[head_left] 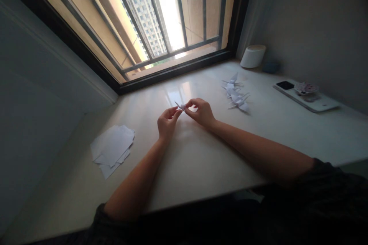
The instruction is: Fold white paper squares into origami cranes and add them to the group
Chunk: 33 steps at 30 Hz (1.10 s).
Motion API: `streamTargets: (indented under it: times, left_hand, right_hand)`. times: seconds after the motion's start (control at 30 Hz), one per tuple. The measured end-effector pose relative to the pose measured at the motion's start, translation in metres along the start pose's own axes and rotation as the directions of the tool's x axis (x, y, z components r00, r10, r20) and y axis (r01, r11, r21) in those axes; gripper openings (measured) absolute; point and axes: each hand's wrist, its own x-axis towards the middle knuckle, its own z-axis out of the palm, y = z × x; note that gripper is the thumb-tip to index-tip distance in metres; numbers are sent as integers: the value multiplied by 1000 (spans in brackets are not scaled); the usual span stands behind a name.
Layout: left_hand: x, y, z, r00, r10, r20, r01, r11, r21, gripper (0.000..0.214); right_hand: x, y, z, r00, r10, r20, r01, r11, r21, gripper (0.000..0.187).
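Note:
Between my two hands, above the middle of the white sill, is a small folded white paper crane (pixel 181 106) with one thin point sticking up to the left. My left hand (pixel 168 121) pinches it from the left, thumb against fingertips. From the right, my right hand (pixel 202 111) pinches its other side. The fingertips cover much of the folded paper. To the right of my hands lie several finished paper cranes (pixel 238 101) in a cluster. A stack of white paper squares (pixel 113 147) rests on the left, its sheets fanned unevenly.
A phone (pixel 307 95) with a round grip on its back lies at the right. Behind it stand a white cup-like container (pixel 253 56) and a small dark object (pixel 271 67) against the wall. A barred window (pixel 178 65) borders the far edge of the sill (pixel 201 172).

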Motion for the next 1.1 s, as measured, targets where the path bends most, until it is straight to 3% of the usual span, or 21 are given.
streamTargets:
  times: [0.1,0.2,0.3,0.47,0.7,0.9,1.1]
  left_hand:
    - [-2,3,1,998,-6,57,7,1000,-6,40]
    - [-3,6,0,998,7,67,-7,1000,-13,39]
    - [-2,5,0,997,28,65,-27,999,-25,37]
    - [0,0,1,999,26,30,-25,1000,-14,35]
    - [-2,2,1,998,51,19,-53,996,69,31]
    - [-3,6,1,998,49,31,-52,993,105,31]
    - [0,4,0,999,-15,45,10,992,125,31]
  right_hand:
    - [-1,-1,-1,988,-146,52,146,989,10,11]
    - [-2,-1,-1,979,-192,72,190,981,34,10]
    - [-2,-1,0,986,-155,62,151,986,66,9]
    - [-1,1,3,999,13,45,-18,995,96,11]
    - [-1,4,5,980,158,120,-154,987,-38,15]
    - [-1,2,5,968,159,193,-146,986,-77,31]
    - [-2,0,5,980,21,198,-4,997,-81,28]
